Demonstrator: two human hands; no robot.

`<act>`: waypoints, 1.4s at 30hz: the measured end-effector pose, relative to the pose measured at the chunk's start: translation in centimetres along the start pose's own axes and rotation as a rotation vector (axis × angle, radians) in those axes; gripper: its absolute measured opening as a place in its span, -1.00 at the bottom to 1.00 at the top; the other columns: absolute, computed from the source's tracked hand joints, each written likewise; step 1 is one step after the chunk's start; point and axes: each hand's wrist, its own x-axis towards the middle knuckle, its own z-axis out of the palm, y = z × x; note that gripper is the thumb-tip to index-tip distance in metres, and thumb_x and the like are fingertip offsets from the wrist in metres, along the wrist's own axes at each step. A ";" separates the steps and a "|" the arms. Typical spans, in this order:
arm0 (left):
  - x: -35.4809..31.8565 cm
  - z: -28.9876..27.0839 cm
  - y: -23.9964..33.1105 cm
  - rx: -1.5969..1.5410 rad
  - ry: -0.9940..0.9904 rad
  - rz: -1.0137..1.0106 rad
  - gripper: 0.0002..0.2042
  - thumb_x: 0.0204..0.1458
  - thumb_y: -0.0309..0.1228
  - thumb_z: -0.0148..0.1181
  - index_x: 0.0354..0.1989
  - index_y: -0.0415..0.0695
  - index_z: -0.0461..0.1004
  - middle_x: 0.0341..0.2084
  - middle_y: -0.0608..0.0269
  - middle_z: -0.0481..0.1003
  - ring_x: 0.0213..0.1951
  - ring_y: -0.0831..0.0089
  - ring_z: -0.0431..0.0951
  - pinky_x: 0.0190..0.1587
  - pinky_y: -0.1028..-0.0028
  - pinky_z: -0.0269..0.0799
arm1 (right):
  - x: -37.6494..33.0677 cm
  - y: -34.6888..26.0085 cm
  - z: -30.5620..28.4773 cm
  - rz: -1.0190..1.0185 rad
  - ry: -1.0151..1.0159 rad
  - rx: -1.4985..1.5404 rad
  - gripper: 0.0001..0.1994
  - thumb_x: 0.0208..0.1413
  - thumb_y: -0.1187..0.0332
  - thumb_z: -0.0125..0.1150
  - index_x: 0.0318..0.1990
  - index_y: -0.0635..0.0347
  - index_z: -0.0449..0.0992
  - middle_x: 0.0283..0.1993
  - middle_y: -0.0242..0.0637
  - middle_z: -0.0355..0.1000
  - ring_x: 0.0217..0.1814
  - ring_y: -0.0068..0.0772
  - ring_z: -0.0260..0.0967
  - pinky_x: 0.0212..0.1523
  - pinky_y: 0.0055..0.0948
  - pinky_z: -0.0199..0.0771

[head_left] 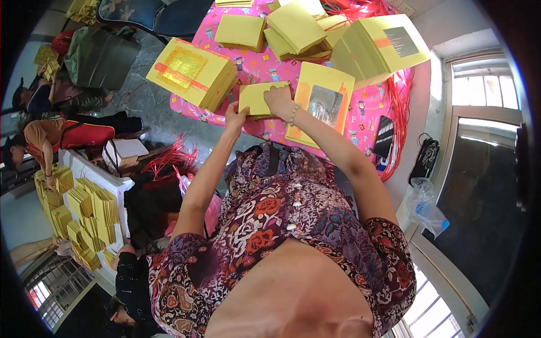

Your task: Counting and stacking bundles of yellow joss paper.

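Two hands hold a small yellow paper stack (pixel 256 98) at the near edge of the pink table (pixel 360 121), upper middle of the frame.

Head view: the left hand (pixel 235 117) pinches the stack's lower left corner, fingers closed on it; the right hand (pixel 280 99) lies curled over its right end, pressing it down. The sheets look thin, light and limp, likely to fan or slide apart, so squeezing the edges from both sides seems the safest hold. A big foil-faced bundle (pixel 191 73) sits just left, a foil sheet (pixel 321 104) just right, more stacks (pixel 293 31) beyond. Other people (pixel 48 141) work with yellow piles (pixel 84 211) at the left.
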 end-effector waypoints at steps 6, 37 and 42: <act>0.8 0.3 -1.9 -0.127 0.051 -0.071 -0.59 0.07 -0.62 0.21 0.09 -0.27 0.27 -0.18 0.06 0.51 -0.32 0.20 0.63 -0.44 0.34 0.68 | 0.8 -0.4 0.8 0.037 -0.012 -0.087 -0.59 -0.07 0.25 0.37 -0.03 0.11 0.50 -0.06 -0.22 0.48 -0.05 -0.21 0.51 -0.01 -0.21 0.41; 1.2 0.4 -2.5 0.090 -0.047 0.127 -0.60 -0.05 -0.59 0.33 0.01 -0.21 0.42 -0.23 0.22 0.59 -0.25 0.48 0.58 -0.22 0.50 0.51 | -1.5 -0.9 1.8 0.111 0.036 -0.085 -0.71 0.02 0.31 0.23 -0.09 0.17 0.45 -0.17 -0.20 0.42 -0.25 -0.26 0.53 -0.36 -0.34 0.52; 1.0 0.1 -2.0 0.154 -0.066 0.196 -0.61 -0.07 -0.56 0.35 -0.03 -0.18 0.43 -0.28 0.18 0.60 -0.27 0.37 0.60 -0.22 0.42 0.53 | -0.4 -1.4 3.1 0.155 -0.002 0.014 -0.68 0.06 0.26 0.20 -0.05 0.18 0.49 -0.11 -0.17 0.43 -0.14 -0.17 0.52 -0.29 -0.11 0.56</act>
